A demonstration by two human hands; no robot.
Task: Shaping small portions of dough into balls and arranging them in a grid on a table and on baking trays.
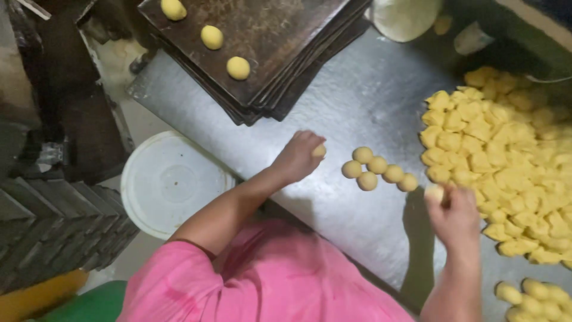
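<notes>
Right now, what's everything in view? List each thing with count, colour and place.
round dough balls on the table: five, yellow, clustered between the hands
round dough balls on the top tray: three, yellow, in a diagonal row
cut dough pieces: a large pile, yellow, right side of table
stacked flat baking trays: several, dark brown, top centre
steel table: one, grey, centre
round plastic bucket lid: one, white, left below the table
left hand: holds a dough piece
right hand: holds a dough piece
</notes>
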